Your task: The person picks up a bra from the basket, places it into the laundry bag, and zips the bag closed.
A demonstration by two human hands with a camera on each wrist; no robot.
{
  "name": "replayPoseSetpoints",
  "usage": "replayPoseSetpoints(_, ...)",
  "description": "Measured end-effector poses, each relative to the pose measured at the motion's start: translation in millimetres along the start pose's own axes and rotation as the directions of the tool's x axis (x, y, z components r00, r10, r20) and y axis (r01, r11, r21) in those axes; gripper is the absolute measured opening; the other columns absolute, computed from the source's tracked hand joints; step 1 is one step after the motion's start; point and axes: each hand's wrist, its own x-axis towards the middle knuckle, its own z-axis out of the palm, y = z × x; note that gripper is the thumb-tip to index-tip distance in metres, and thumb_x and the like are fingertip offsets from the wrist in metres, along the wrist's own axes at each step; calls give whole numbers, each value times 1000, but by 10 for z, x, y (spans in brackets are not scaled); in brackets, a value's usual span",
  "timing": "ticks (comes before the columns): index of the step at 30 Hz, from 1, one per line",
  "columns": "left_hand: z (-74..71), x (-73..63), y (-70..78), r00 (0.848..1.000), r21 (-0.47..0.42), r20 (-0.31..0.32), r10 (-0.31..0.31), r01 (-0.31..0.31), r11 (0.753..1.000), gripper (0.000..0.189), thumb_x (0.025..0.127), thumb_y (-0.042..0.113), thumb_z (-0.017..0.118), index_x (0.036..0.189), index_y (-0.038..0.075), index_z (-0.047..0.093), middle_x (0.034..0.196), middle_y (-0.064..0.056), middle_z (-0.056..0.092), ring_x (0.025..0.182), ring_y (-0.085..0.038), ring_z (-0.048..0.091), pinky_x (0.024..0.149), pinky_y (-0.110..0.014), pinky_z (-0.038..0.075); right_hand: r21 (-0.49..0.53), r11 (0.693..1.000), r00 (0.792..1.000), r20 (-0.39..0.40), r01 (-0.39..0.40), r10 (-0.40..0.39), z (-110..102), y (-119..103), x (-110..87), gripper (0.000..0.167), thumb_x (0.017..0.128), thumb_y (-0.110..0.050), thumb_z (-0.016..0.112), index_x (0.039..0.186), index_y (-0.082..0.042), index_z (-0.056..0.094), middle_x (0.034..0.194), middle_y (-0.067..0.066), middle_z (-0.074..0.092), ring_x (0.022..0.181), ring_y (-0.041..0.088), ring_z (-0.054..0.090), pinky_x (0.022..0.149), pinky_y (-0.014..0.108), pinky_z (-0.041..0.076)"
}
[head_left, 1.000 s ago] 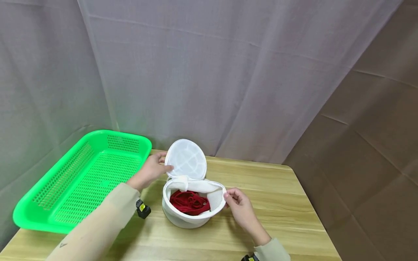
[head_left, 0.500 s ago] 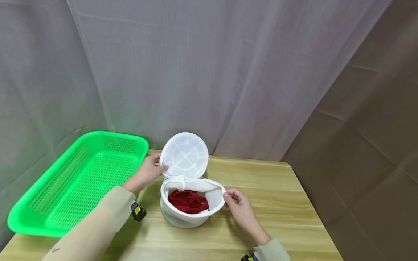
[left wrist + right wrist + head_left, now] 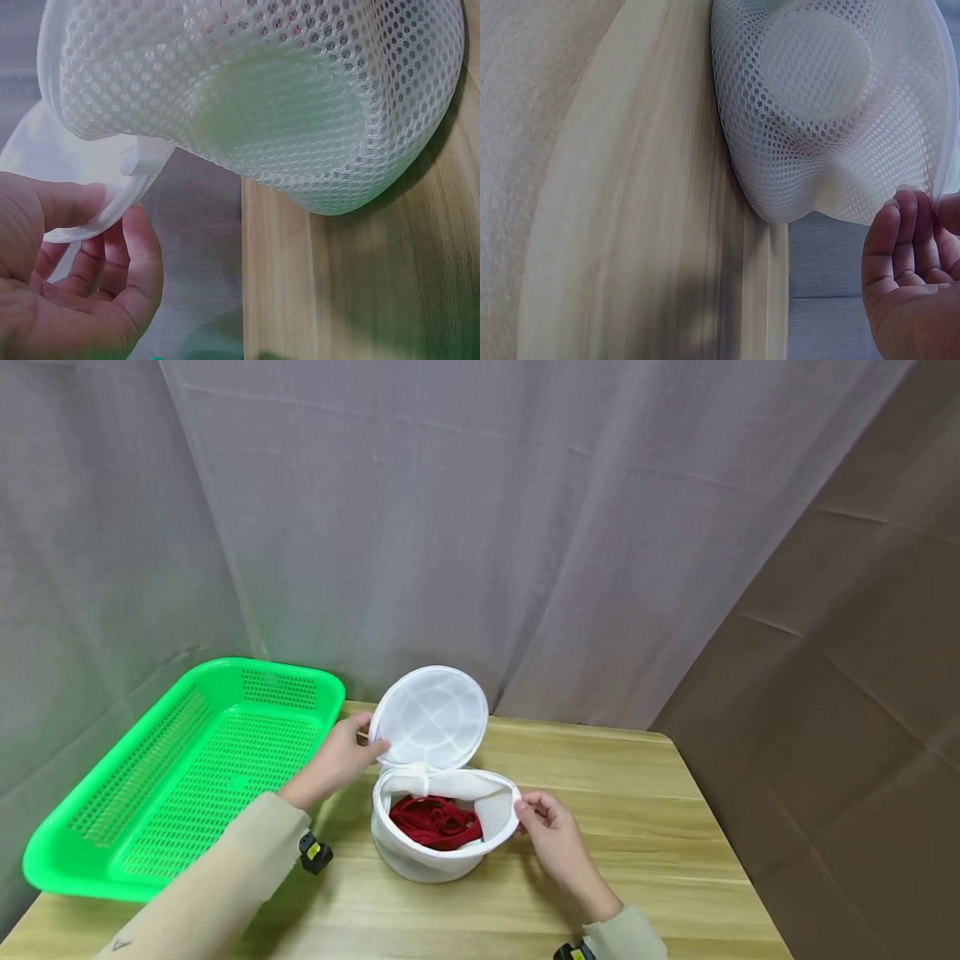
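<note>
A round white mesh laundry bag [image 3: 427,865] stands on the wooden table, its lid [image 3: 431,714] raised at the back. Inside lies crumpled dark red fabric [image 3: 437,823]. My left hand [image 3: 343,755] pinches the lid's left edge between thumb and fingers, which the left wrist view shows close up on the lid [image 3: 82,169]. At the bag's right side, my right hand [image 3: 555,839] pinches the rim of the opening, pulling it out to a point. In the right wrist view the mesh wall [image 3: 802,172] stretches toward those fingertips [image 3: 906,196].
A large green plastic basket [image 3: 187,868] with slotted walls sits to the left, beside my left forearm. Grey curtain [image 3: 420,527] hangs behind the table [image 3: 637,827], and a brown cloth wall [image 3: 847,710] runs along the right.
The lid has tilted and turned to face the camera more fully, with my left hand still on its edge. My right hand keeps its hold on the rim.
</note>
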Motion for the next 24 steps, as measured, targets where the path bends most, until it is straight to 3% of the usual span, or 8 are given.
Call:
replayPoseSetpoints(4, -14, -31, 19, 1000, 16, 1, 26, -26, 1000, 24, 89, 3, 66, 111, -3, 60, 97, -15, 61, 85, -27, 62, 72, -40, 56, -1, 1000, 1000, -3, -16, 16, 27, -48, -25, 13, 96, 0, 56, 101, 10, 61, 86, 16, 64, 75, 20, 61, 73, 39, 55)
replayPoseSetpoints(12, -21, -75, 71, 993, 56, -10, 118, -117, 992, 21, 87, 3, 69, 107, 1, 64, 96, -12, 64, 90, -30, 61, 69, -33, 53, 16, 1000, 1000, -21, -15, 16, 55, -12, -3, 13, 97, 0, 55, 100, 10, 60, 87, 21, 63, 73, 18, 60, 67, 26, 53)
replayPoseSetpoints(18, -39, -104, 107, 990, 32, -22, 141, -141, 990, 20, 86, 3, 69, 105, 2, 64, 96, -11, 65, 92, -32, 61, 70, -33, 52, 17, 1000, 999, -34, 1, -1, 52, 233, 96, 15, 97, -8, 58, 102, 6, 62, 87, 16, 65, 74, 17, 60, 70, 31, 54)
replayPoseSetpoints(24, -62, -118, 138, 984, -7, -37, 174, -174, 985, 17, 86, 3, 69, 103, 2, 65, 90, -8, 65, 86, -25, 61, 68, -31, 52, 7, 1000, 999, -40, 4, -4, 65, 259, 122, 14, 97, -11, 59, 100, 1, 63, 86, 13, 65, 75, 19, 62, 72, 39, 55)
